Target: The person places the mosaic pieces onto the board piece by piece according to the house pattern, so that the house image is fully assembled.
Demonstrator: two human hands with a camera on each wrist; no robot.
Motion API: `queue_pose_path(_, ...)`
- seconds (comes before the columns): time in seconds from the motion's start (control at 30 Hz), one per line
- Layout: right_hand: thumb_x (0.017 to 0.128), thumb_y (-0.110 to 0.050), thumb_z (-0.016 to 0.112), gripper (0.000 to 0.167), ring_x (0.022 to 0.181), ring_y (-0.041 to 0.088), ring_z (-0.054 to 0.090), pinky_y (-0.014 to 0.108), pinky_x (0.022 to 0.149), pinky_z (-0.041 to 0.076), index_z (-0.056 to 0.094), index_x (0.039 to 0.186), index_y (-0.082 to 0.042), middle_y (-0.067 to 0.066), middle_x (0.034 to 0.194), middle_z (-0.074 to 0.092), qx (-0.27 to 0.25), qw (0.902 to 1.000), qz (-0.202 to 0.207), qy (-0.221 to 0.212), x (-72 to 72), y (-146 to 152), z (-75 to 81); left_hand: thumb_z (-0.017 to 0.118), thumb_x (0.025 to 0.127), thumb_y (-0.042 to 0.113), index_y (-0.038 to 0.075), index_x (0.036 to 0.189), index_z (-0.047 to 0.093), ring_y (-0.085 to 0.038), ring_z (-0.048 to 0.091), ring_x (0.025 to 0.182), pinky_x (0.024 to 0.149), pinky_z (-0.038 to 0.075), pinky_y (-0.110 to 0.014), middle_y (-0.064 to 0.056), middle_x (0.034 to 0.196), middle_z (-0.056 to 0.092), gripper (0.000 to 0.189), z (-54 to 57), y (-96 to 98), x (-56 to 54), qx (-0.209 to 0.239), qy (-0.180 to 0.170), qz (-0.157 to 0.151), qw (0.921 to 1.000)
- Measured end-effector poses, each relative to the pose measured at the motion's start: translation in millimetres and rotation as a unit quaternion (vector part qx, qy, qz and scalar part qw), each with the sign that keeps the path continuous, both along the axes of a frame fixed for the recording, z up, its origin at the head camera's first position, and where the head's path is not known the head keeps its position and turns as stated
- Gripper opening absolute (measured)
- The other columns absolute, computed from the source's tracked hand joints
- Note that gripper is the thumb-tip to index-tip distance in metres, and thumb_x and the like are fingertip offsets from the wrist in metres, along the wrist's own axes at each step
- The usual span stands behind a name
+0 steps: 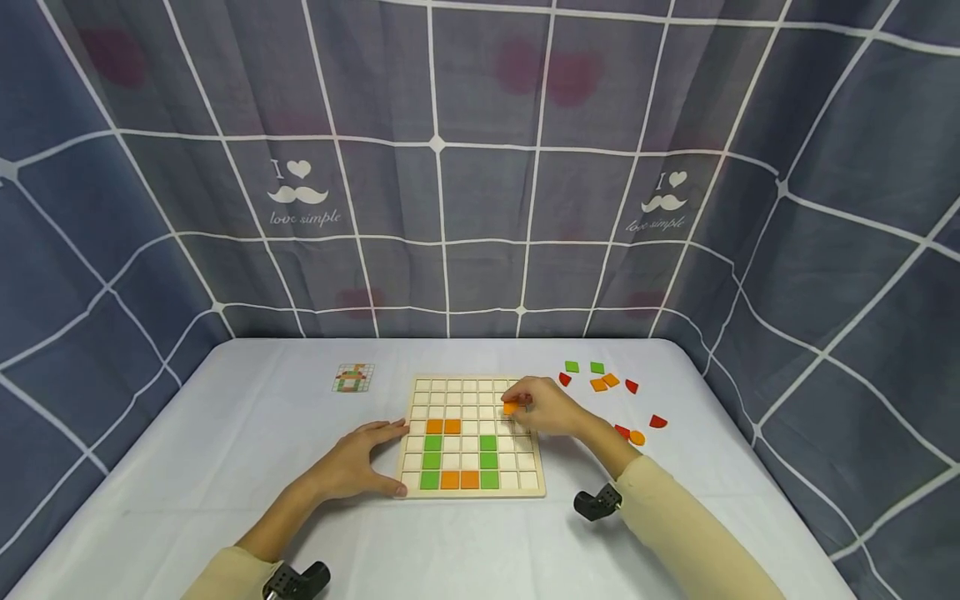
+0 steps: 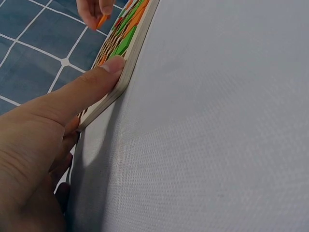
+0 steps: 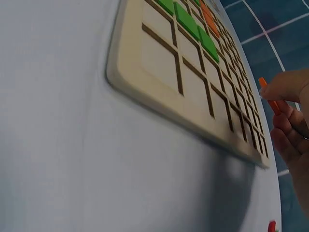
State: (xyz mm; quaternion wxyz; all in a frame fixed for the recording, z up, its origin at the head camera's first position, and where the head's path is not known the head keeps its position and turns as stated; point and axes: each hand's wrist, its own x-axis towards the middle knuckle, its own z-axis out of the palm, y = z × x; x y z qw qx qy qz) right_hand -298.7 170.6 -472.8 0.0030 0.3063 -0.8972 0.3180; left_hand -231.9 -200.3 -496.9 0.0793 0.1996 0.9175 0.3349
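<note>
A wooden grid board lies on the table with green tiles and orange tiles set in several of its cells. At its left edge rests my left hand, fingers spread, the thumb straight and pressing the near left corner. My right hand pinches an orange tile between thumb and fingers over the board's right side. The right wrist view shows that tile on edge, raised above the cells.
A small pattern card lies behind and left of the board. Loose pieces are scattered to the right: green ones, orange ones, red ones and an orange disc. A grid-patterned curtain surrounds the table.
</note>
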Motion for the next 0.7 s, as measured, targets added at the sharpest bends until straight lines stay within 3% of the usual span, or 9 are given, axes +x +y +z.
queue_pose_path(0.13, 0.087, -0.003, 0.074, 0.027, 0.089, 0.013, 0.058, 0.031, 0.082, 0.053, 0.077, 0.114, -0.005, -0.004, 0.103, 0.07, 0.002, 0.9997, 0.023, 0.006, -2.1, -18.1, -4.9, 0.097, 0.062, 0.052, 0.014, 0.149, 0.058, -0.043, 0.035, 0.146, 0.112, 0.032, -0.069, -0.007, 0.157, 0.048, 0.102, -0.1, 0.4, -0.2, -0.002, 0.001, 0.0, 1.0)
queue_pose_path(0.37, 0.09, -0.009, 0.078, 0.027, 0.089, 0.011, 0.06, 0.028, 0.081, 0.054, 0.077, 0.117, -0.005, -0.002, 0.106, 0.071, 0.001, 0.998, 0.056, -0.029, -3.2, -50.3, -12.2, 0.097, 0.062, 0.051, 0.014, 0.149, 0.058, -0.043, 0.035, 0.146, 0.113, 0.031, -0.069, -0.007, 0.157, 0.048, 0.102, 0.4, -0.5, -2.6, -0.004, 0.005, 0.0, 1.0)
queue_pose_path(0.7, 0.091, -0.009, 0.077, 0.025, 0.102, 0.01, 0.062, 0.029, 0.093, 0.053, 0.077, 0.116, -0.011, -0.005, 0.112, 0.07, 0.036, 0.9962, 0.058, -0.055, -4.7, -62.9, -17.6, 0.097, 0.062, 0.052, 0.014, 0.149, 0.058, -0.043, 0.034, 0.146, 0.112, 0.031, -0.07, -0.006, 0.157, 0.048, 0.102, 0.6, 0.4, -2.0, -0.006, 0.0, 0.002, 1.0)
